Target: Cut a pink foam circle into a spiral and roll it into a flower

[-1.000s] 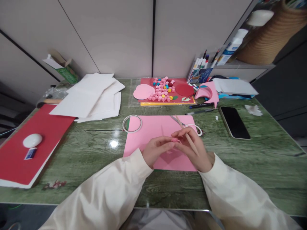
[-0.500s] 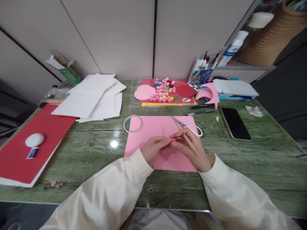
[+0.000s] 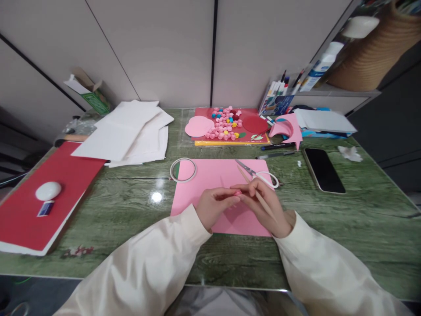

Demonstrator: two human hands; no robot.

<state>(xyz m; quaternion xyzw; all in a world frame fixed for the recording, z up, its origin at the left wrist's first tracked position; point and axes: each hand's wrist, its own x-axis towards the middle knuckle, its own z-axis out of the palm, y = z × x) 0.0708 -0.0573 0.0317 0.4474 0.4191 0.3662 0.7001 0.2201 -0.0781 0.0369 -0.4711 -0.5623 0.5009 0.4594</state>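
In the head view, I have a small pink piece [image 3: 237, 193] between my two hands, above the pink sheet [image 3: 194, 193] that lies on the counter [image 3: 131, 219]. My left grip [image 3: 210, 207] is almost closed, with thumb and fingers pinching the piece from one side. My right grip [image 3: 267, 210] meets it from the other side with its fingertips, and it also has hold of a thin wooden stick [image 3: 263, 202], which lies slanting across the hand. What the piece is exactly, I cannot tell, because the fingers cover most of it. I think the first danger is here: if I press too strongly, so small a piece may become flat or torn; if I press too weakly, it may slip out. The stick is a second danger, since the right fingers have two duties at once, and it could slide away. Its far end points near the scissors [image 3: 245, 167], so a careless movement could push them, or bring my fingers against the blades.
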